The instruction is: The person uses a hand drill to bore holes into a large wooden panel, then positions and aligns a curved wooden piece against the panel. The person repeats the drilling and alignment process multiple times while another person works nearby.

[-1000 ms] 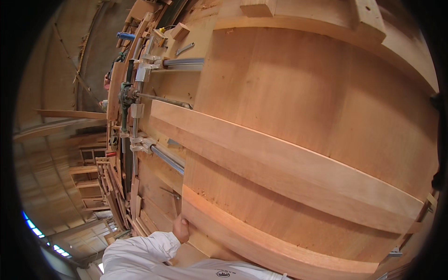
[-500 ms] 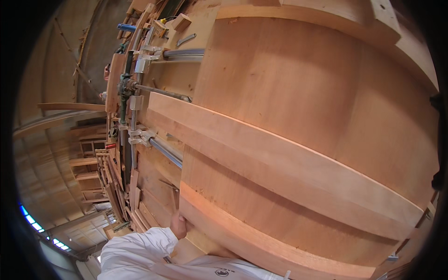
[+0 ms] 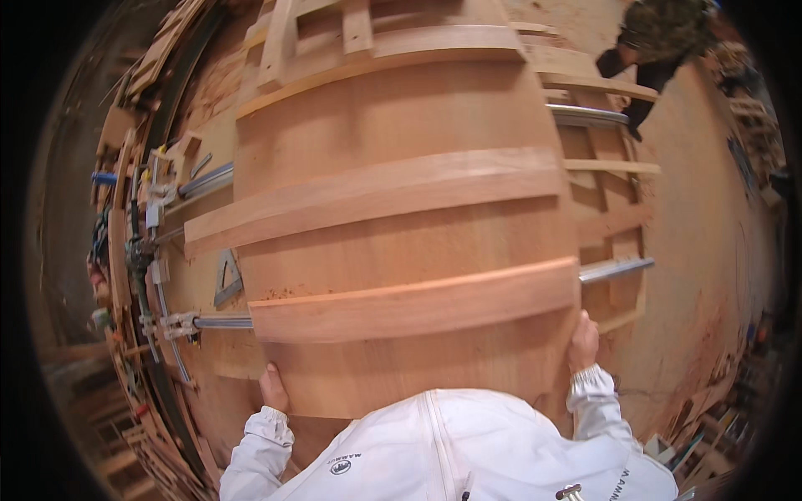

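Observation:
A broad wooden panel [image 3: 393,259] lies before me, with a wooden board [image 3: 418,302] across its near part. Two more boards, a middle one [image 3: 376,194] and a far one [image 3: 418,48], cross it further off. At the panel's near left edge my left hand [image 3: 273,389] grips the rim, thumb on top and the other fingers hidden. Opposite, my right hand [image 3: 584,344] is closed on the right edge, just below the end of the near board. Metal bars, such as the one at the right [image 3: 616,269], show beneath the panel at both sides.
To the left are a triangular set square [image 3: 226,277], a metal rail with clamp fittings [image 3: 178,324] and a small wood block [image 3: 185,144]. Beyond the panel's right side lie wooden slats [image 3: 614,167]. Another person [image 3: 664,42] stands at the far right.
My view has swung round to face the panel squarely. My right hand now shows at the right edge, and the other person has come into sight. My left hand stays by the left edge.

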`<state>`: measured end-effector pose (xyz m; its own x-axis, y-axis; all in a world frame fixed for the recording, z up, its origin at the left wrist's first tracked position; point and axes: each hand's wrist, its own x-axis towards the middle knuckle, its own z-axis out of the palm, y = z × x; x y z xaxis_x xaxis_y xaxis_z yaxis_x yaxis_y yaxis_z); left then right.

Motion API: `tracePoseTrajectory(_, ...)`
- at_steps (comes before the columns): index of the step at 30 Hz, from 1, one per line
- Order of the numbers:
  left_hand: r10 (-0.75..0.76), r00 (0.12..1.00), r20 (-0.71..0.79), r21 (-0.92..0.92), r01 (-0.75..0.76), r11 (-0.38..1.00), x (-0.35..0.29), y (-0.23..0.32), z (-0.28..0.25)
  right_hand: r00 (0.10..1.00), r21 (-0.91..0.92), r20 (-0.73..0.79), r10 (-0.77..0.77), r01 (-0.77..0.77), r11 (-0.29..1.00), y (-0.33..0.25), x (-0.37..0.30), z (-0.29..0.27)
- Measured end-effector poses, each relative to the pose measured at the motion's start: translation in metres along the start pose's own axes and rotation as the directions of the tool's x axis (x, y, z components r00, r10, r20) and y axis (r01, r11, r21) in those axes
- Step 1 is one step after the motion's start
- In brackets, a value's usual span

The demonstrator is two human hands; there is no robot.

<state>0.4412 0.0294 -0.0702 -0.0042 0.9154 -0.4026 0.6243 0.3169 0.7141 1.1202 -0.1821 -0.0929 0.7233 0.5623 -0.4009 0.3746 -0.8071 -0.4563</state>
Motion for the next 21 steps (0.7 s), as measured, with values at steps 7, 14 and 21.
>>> tracePoseTrajectory(7, -0.050, 0.979, 0.200, -0.390, 0.127, 0.912, 0.023, -0.018, -0.001, 0.846, 0.120, -0.510, -0.153, 0.246, 0.962, -0.039, -0.066, -0.010)
tracePoseTrajectory(14, -0.129, 0.902, 0.413, -0.572, 0.367, 0.734, 0.015, 0.002, 0.009, 0.741, 0.627, -0.522, 0.422, -0.002, 0.779, 0.056, -0.194, 0.031)
tracePoseTrajectory(21, -0.137, 0.887, 0.442, -0.581, 0.399, 0.709, 0.017, 0.003, 0.004, 0.881, 0.213, -0.445, 0.162, -0.072, 0.974, -0.007, -0.196, 0.012)
